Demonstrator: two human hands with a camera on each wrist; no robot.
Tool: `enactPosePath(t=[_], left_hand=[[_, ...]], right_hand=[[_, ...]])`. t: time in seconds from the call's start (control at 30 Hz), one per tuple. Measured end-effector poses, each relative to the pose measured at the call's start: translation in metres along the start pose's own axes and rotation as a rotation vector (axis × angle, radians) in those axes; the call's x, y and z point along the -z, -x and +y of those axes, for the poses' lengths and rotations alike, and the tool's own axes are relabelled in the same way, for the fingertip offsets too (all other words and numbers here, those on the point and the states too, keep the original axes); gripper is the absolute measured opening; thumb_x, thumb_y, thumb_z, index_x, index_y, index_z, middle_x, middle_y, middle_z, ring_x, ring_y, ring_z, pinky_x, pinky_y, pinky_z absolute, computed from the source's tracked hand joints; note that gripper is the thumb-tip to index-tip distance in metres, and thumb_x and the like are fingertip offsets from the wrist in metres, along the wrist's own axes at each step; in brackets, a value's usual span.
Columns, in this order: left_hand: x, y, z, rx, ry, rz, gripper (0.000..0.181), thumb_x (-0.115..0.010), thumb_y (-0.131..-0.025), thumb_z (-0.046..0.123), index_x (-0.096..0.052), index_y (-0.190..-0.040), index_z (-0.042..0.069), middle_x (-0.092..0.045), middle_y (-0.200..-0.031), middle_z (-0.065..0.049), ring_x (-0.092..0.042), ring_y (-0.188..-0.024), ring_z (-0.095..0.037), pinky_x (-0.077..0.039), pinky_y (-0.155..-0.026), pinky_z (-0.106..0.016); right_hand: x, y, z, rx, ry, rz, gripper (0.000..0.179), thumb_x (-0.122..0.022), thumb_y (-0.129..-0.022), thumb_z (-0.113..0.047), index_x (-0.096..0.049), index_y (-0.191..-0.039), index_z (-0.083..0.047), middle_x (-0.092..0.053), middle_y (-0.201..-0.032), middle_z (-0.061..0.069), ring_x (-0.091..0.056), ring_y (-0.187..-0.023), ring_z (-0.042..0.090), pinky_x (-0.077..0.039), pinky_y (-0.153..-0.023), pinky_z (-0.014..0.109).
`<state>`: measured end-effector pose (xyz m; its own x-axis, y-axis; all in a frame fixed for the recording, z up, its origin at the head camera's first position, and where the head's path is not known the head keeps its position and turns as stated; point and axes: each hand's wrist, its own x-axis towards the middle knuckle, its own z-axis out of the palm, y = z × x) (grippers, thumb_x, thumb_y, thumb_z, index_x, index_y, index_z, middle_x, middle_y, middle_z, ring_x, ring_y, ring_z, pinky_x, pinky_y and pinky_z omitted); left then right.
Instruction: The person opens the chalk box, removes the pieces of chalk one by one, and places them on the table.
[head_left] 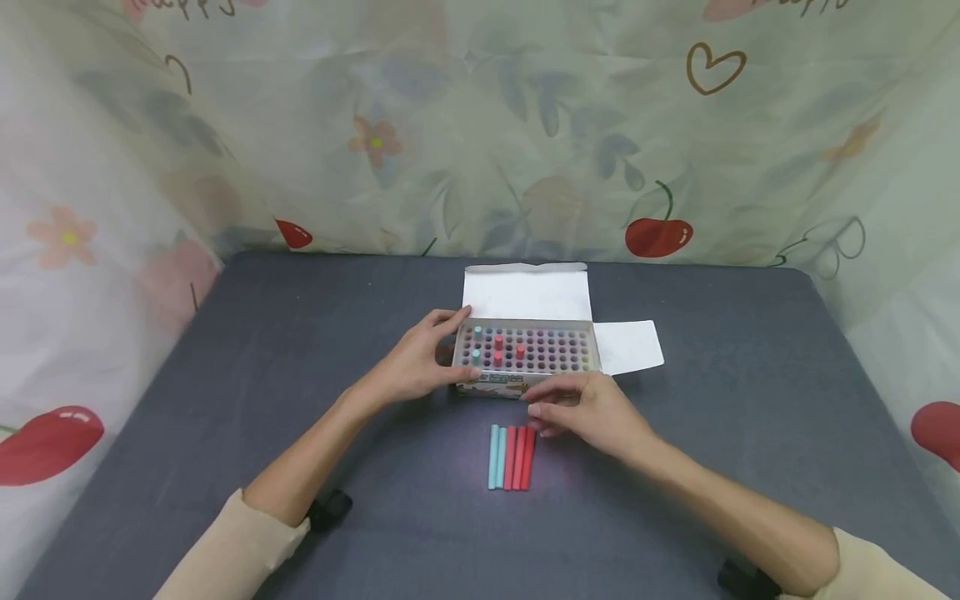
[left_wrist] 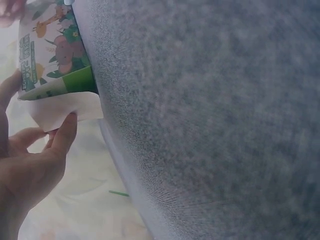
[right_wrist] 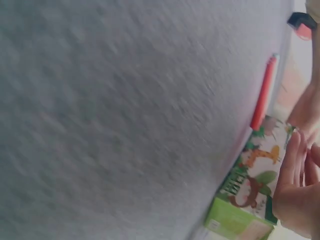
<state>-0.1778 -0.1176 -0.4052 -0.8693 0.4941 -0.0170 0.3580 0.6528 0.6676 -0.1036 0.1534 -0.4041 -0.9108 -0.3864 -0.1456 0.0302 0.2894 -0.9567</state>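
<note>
An open chalk box (head_left: 491,388) printed with cartoon animals stands mid-table, with a holder full of round holes inside. Two light blue and three red chalk sticks poke up above the holder. My left hand (head_left: 412,362) grips the box's left end, thumb at the front corner and fingers toward the back. In front of the box lie two light blue chalk sticks (head_left: 493,458) and three red chalk sticks (head_left: 519,460), side by side. My right hand (head_left: 592,412) hovers between box and row, fingers loosely bent, with nothing seen between them.
The white lid (head_left: 528,293) is folded back behind the box, and a white side flap (head_left: 628,347) sticks out to the right. A dark grey cloth (head_left: 360,533) covers the table. Patterned curtains (head_left: 480,125) hang at the back and both sides.
</note>
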Motion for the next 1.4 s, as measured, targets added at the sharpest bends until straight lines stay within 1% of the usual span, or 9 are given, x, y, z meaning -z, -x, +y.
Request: enactPosePath(t=[0.3, 0.5, 0.6, 0.73, 0.8, 0.9, 1.03, 1.23, 1.4], left_hand=[[-0.001, 0.001, -0.001, 0.000, 0.009, 0.000, 0.092, -0.079, -0.086, 0.036, -0.026, -0.159, 0.016, -0.038, -0.148, -0.017, -0.045, -0.129, -0.033, -0.042, -0.102, -0.051], [0.000, 0.001, -0.002, -0.009, 0.012, 0.005, 0.092, -0.079, -0.086, 0.036, -0.027, -0.159, 0.016, -0.038, -0.147, -0.016, -0.045, -0.128, -0.033, -0.043, -0.101, -0.051], [0.000, 0.001, -0.002, -0.006, 0.013, 0.001, 0.092, -0.079, -0.086, 0.036, -0.026, -0.159, 0.017, -0.038, -0.147, -0.015, -0.045, -0.128, -0.033, -0.043, -0.100, -0.051], [0.001, 0.001, -0.003, -0.003, 0.024, 0.001, 0.092, -0.079, -0.086, 0.036, -0.026, -0.159, 0.018, -0.037, -0.148, -0.016, -0.046, -0.128, -0.033, -0.044, -0.100, -0.050], [0.001, 0.001, -0.003, -0.004, 0.025, -0.002, 0.092, -0.079, -0.086, 0.036, -0.026, -0.159, 0.018, -0.037, -0.148, -0.016, -0.045, -0.129, -0.034, -0.044, -0.100, -0.051], [0.001, 0.001, -0.002, -0.008, 0.024, -0.010, 0.091, -0.078, -0.087, 0.036, -0.026, -0.159, 0.018, -0.036, -0.149, -0.017, -0.045, -0.130, -0.035, -0.045, -0.100, -0.051], [0.002, 0.001, -0.001, -0.006, 0.022, -0.014, 0.091, -0.078, -0.087, 0.037, -0.025, -0.159, 0.018, -0.035, -0.149, -0.016, -0.045, -0.130, -0.034, -0.045, -0.100, -0.050], [0.001, 0.001, -0.001, -0.012, 0.022, -0.011, 0.091, -0.078, -0.087, 0.035, -0.025, -0.159, 0.016, -0.037, -0.148, -0.016, -0.046, -0.128, -0.034, -0.046, -0.099, -0.049], [0.001, 0.001, -0.002, -0.010, 0.042, -0.010, 0.091, -0.078, -0.086, 0.035, -0.026, -0.159, 0.017, -0.037, -0.147, -0.016, -0.047, -0.127, -0.033, -0.047, -0.099, -0.046]], right_hand=[[0.011, -0.008, -0.017, 0.130, 0.053, -0.029, 0.021, -0.074, -0.089, -0.007, -0.074, -0.109, 0.001, -0.075, -0.090, 0.009, -0.073, -0.080, 0.029, -0.059, -0.071, 0.035], [0.019, -0.020, -0.023, 0.200, 0.113, 0.014, 0.020, -0.074, -0.089, -0.005, -0.075, -0.109, -0.004, -0.075, -0.093, 0.008, -0.072, -0.079, 0.029, -0.059, -0.071, 0.036], [0.022, -0.026, -0.025, 0.203, 0.111, 0.038, 0.020, -0.074, -0.089, -0.005, -0.076, -0.108, -0.005, -0.074, -0.096, 0.008, -0.072, -0.081, 0.027, -0.059, -0.072, 0.036], [0.025, -0.033, -0.026, 0.209, 0.129, 0.068, 0.021, -0.074, -0.089, -0.005, -0.075, -0.110, -0.006, -0.074, -0.103, 0.009, -0.072, -0.085, 0.021, -0.058, -0.073, 0.031], [0.027, -0.036, -0.025, 0.206, 0.154, 0.087, 0.021, -0.074, -0.089, -0.006, -0.076, -0.109, -0.009, -0.074, -0.103, 0.007, -0.072, -0.087, 0.019, -0.056, -0.073, 0.027], [0.028, -0.041, -0.023, 0.201, 0.166, 0.096, 0.020, -0.073, -0.090, -0.005, -0.076, -0.109, -0.010, -0.074, -0.102, 0.006, -0.072, -0.088, 0.021, -0.055, -0.071, 0.026], [0.030, -0.046, -0.022, 0.186, 0.190, 0.103, 0.018, -0.073, -0.090, -0.008, -0.076, -0.108, -0.011, -0.074, -0.101, 0.003, -0.072, -0.091, 0.020, -0.055, -0.071, 0.027], [0.030, -0.053, -0.021, 0.188, 0.281, 0.090, 0.021, -0.074, -0.089, -0.007, -0.076, -0.110, -0.010, -0.074, -0.104, 0.003, -0.071, -0.096, 0.016, -0.056, -0.077, 0.032], [0.029, -0.059, -0.019, 0.191, 0.347, 0.080, 0.021, -0.074, -0.088, -0.006, -0.076, -0.109, -0.009, -0.074, -0.102, 0.002, -0.070, -0.095, 0.014, -0.054, -0.080, 0.035]])
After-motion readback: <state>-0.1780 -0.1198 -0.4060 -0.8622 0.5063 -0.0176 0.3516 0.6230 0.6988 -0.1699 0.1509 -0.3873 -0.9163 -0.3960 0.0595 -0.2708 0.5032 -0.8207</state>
